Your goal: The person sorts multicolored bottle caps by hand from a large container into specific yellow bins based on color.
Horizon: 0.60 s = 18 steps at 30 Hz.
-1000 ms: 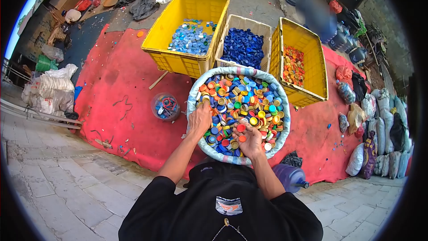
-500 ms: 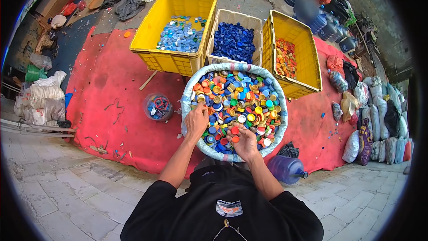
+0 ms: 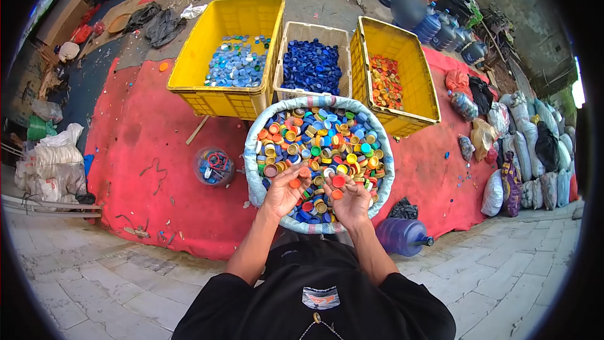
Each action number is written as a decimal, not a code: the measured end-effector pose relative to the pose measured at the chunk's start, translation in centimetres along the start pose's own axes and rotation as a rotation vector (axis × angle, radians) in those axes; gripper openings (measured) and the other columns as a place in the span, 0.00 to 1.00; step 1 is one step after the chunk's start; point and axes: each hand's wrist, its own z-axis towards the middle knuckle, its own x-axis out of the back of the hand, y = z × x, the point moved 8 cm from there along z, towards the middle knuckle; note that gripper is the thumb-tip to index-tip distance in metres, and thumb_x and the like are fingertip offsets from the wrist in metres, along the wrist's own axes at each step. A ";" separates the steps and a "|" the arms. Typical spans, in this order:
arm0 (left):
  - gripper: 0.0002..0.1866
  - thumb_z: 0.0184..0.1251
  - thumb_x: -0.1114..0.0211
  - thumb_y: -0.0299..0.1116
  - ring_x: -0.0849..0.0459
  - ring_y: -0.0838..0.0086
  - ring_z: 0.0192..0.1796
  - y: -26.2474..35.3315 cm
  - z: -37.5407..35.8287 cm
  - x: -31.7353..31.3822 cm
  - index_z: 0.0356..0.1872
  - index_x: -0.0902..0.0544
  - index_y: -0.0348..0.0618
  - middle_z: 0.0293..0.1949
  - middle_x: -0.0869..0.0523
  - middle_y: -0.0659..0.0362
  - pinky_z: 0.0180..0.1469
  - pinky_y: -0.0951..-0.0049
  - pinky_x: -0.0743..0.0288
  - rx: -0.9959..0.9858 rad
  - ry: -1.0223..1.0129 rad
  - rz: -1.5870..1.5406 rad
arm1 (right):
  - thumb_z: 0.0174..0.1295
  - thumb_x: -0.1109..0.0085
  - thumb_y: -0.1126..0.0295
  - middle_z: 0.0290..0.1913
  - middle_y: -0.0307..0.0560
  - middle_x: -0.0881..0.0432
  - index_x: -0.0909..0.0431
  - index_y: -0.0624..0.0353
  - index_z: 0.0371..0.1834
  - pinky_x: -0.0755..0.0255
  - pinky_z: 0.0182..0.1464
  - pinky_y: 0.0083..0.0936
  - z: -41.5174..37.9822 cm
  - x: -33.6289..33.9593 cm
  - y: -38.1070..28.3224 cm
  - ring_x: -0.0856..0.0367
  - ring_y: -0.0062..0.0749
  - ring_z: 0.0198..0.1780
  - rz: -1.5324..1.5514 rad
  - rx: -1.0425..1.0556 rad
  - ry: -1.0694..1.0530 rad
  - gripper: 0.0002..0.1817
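A round sack with a rolled pale-blue rim [image 3: 253, 182] stands in front of me, full of mixed bottle caps [image 3: 327, 141]. Over its near side, my left hand [image 3: 284, 194] has its fingers curled around orange bottle caps [image 3: 295, 183]. Close beside it, my right hand [image 3: 352, 204] is turned palm up, with red bottle caps [image 3: 338, 181] in its fingers and palm. Beyond the sack are a yellow crate [image 3: 220, 102] with light-blue caps, a white crate [image 3: 314, 93] with dark-blue caps, and another yellow crate [image 3: 412, 123] with orange and red caps.
A clear tub [image 3: 214, 167] of small items stands left of the sack on the red mat [image 3: 157, 195]. A large water jug [image 3: 402, 237] lies at the near right. Filled sacks [image 3: 522, 151] line the right side, and more jugs [image 3: 428, 25] stand at the back right.
My left hand has drawn back from the caps toward my right hand and now holds orange caps. The right hand's palm is turned up more, showing red caps. The view has shifted slightly.
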 end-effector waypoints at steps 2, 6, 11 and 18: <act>0.13 0.71 0.44 0.26 0.17 0.68 0.48 -1.6 0.3 0.0 0.53 0.24 0.32 0.41 0.18 0.56 0.52 0.69 0.20 0.031 0.011 -0.034 | 0.48 0.48 0.73 0.56 0.59 0.26 0.30 0.66 0.52 0.37 0.70 0.44 -0.2 0.3 -1.0 0.29 0.52 0.64 0.028 0.034 0.008 0.24; 0.12 0.71 0.44 0.26 0.16 0.67 0.47 -4.8 1.2 0.3 0.51 0.24 0.30 0.44 0.17 0.52 0.53 0.68 0.19 0.107 0.099 0.015 | 0.46 0.48 0.73 0.57 0.60 0.27 0.31 0.67 0.52 0.38 0.70 0.44 -1.1 1.5 -2.7 0.29 0.52 0.63 0.106 0.056 -0.001 0.25; 0.11 0.70 0.43 0.28 0.17 0.66 0.46 -8.7 3.2 -0.7 0.48 0.23 0.31 0.43 0.17 0.53 0.54 0.68 0.20 0.168 0.198 0.036 | 0.47 0.49 0.71 0.56 0.59 0.26 0.32 0.68 0.56 0.38 0.70 0.42 -2.6 4.8 -5.7 0.28 0.51 0.62 0.130 0.086 0.072 0.29; 0.35 0.70 0.42 0.38 0.29 0.54 0.63 -12.2 16.3 -10.9 0.66 0.46 0.22 0.61 0.33 0.39 0.70 0.54 0.35 0.185 0.192 0.022 | 0.49 0.52 0.71 0.47 0.58 0.26 0.32 0.72 0.43 0.39 0.69 0.45 3.7 4.7 -18.7 0.28 0.52 0.56 0.209 0.267 -0.062 0.19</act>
